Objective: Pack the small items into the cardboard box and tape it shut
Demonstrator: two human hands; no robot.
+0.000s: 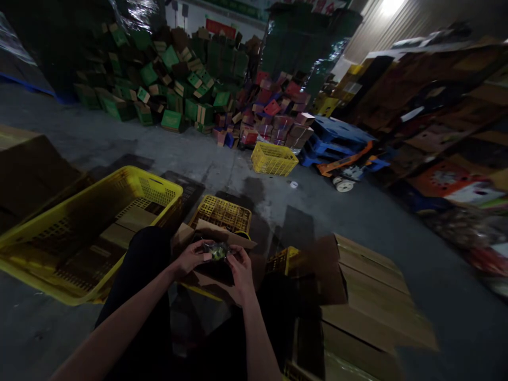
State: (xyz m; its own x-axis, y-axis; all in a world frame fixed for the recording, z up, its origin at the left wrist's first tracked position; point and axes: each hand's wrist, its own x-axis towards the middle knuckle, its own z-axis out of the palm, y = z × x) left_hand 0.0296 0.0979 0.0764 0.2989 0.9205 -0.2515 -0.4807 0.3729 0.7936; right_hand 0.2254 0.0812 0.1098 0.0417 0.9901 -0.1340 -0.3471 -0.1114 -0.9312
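Note:
A small clear plastic pack with something green inside [218, 251] is held between my two hands, above an open cardboard box [216, 231]. The fingers of my left hand [193, 258] pinch its left end. My right hand [240, 264] grips the other end with thumb and fingers. The box has its flaps raised and sits between my knees, by an upturned yellow crate [222, 211]. Its inside is dark, so I cannot make out what lies there. What the green contents are is too small to tell.
A big yellow crate [85, 296] with flat cardboard in it stands at left. Large cardboard boxes [373, 286] are at right. Farther off are a yellow basket [274, 159], blue pallets [337, 132], an orange pallet jack [345, 164] and a heap of green cartons [172, 119].

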